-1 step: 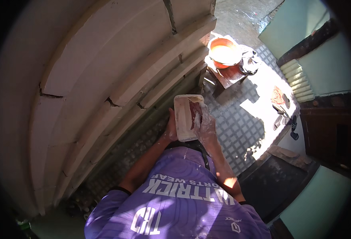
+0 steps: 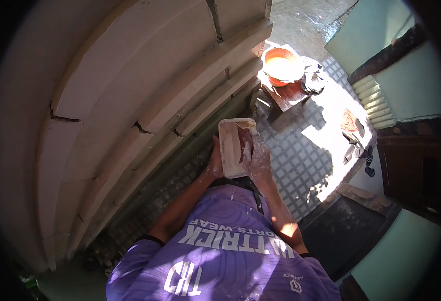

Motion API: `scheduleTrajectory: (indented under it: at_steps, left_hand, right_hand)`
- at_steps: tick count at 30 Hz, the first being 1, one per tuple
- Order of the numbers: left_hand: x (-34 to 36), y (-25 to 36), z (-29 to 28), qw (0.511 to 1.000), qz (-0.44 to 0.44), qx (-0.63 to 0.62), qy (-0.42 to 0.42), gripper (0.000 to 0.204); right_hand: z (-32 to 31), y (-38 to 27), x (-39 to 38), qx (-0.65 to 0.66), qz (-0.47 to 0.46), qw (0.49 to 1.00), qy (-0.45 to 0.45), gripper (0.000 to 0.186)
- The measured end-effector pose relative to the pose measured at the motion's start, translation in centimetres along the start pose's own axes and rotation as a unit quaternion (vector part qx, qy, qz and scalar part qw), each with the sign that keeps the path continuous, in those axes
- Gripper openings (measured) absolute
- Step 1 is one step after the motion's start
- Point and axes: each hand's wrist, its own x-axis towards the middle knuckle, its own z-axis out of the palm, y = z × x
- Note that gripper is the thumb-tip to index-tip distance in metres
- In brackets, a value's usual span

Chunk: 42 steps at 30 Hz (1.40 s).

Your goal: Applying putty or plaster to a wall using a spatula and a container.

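Observation:
My left hand grips the side of an off-white rectangular tray in front of my waist. My right hand, dusted with white, is closed on a reddish-brown flat tool inside the tray's right side; its exact shape is partly hidden by my fingers. The tray's inside is smeared with pale material. Close on my left rises a pale stepped wall with several cracked, gapped ledges.
Ahead, an orange bucket and a crumpled bag rest on a low board. Tiled floor runs to my right, with footwear, a dark doorway area and green walls beyond.

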Motion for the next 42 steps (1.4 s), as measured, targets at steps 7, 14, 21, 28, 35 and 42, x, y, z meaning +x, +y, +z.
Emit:
scheduleTrajectory:
  at_steps: [7,14,21,28,35,42]
  left_hand:
    - [-0.9,-0.7,-0.7,0.999,0.028,0.016,-0.001,0.086]
    - [-1.3,1.1,-1.7,0.999,0.039,0.028,-0.010,0.083]
    - [-2.4,4.9,-1.4,0.995,0.036,0.003,-0.092,0.079]
    - [-5.7,6.8,-11.9,0.991,-0.103,0.072,0.053,0.085]
    - [-9.5,7.4,-22.3,0.958,-0.227,0.072,0.160,0.091]
    - [-12.7,5.3,-29.5,0.963,-0.163,0.019,0.212,0.091]
  right_hand:
    - [1.4,0.0,-0.6,0.039,-0.006,0.999,-0.004,0.037]
    - [3.3,1.8,-0.3,0.151,0.091,0.984,-0.013,0.036]
    - [4.2,0.7,-0.1,0.398,0.201,0.894,0.039,0.036]
    - [8.2,1.3,-1.4,0.486,0.225,0.841,0.080,0.033]
    - [16.3,7.8,-3.1,0.604,0.265,0.719,0.217,0.035]
    - [19.9,13.1,0.4,0.652,0.213,0.681,0.257,0.039]
